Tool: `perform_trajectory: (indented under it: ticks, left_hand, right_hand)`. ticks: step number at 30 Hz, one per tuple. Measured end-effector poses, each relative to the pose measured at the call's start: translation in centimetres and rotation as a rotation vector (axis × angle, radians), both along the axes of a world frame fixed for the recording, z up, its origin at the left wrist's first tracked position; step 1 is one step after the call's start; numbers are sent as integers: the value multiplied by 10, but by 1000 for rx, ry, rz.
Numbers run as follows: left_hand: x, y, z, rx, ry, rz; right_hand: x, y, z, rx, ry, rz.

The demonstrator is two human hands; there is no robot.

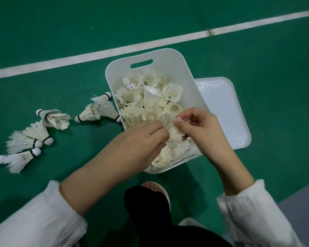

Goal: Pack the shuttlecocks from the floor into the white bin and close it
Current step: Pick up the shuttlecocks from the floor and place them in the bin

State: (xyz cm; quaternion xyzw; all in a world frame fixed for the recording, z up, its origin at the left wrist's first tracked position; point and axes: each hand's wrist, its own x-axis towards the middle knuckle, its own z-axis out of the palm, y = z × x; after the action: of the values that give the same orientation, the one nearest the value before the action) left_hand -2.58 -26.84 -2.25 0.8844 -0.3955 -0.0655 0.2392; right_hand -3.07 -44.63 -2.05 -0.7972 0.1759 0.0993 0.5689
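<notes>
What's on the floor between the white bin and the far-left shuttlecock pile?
Head view: a small shuttlecock cluster lies beside the white bin, apart from the far-left pile.

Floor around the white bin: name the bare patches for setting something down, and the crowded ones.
Bare: green floor right of the lid, and between the white line and the loose shuttlecocks. Crowded: left of the bin, where those lie.

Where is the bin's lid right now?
In the head view, the lid lies flat on the green floor right of the bin, its left edge hidden behind the bin's wall, beyond the right hand.
</notes>
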Motion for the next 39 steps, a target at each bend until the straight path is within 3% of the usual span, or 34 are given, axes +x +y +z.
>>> perform_trajectory:
  ticks: [5,11,15,19,21,24,30,34,39]
  left_hand:
    - [5,8,18,65,-22,92]
    - [21,38,5,285,-97,30]
    - [24,81,-10,388,-143,-102]
    - [26,121,-10,594,-39,-156]
    - [28,139,-7,767,67,-144]
    - [31,164,-3,860,126,-96]
    - [37,192,-25,833,261,80]
    - [45,207,-52,834,230,177]
    - [54,218,-90,800,115,262]
  right_hand:
    - [11,-37,1,-371,8,28]
    - [4,-19,-64,-685,255,421]
    - [4,-20,-77,-781,266,456]
    - [7,-24,-49,-858,203,454]
    - [8,-9,-28,-850,29,431]
    - [14,29,1,-675,-150,496]
    - [39,128,-16,-595,-233,972]
    - [67,178,-61,-604,-132,1107]
    - [108,209,-107,-623,208,979]
